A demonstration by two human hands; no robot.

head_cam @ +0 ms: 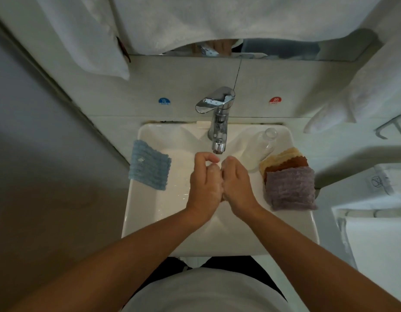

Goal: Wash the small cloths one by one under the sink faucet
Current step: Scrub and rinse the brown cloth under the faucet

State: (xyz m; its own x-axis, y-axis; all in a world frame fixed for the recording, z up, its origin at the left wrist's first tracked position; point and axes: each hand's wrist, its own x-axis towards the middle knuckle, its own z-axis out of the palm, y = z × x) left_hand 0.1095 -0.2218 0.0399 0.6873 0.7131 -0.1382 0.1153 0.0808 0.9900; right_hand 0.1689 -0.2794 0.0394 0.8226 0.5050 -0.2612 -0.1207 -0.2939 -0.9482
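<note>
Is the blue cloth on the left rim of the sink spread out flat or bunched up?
Spread flat. The blue cloth lies open as a rectangle across the sink's left rim, with no hand touching it.

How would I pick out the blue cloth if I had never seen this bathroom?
Find the white sink under the chrome faucet. On its left rim, away from the stack of cloths on the right, lies the blue cloth, alone. It is the only blue one; the others are purple, brown and cream.

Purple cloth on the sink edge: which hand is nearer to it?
Right. The right hand is beside the purple cloth, just short of it; the left hand is farther, beyond the right hand.
</note>
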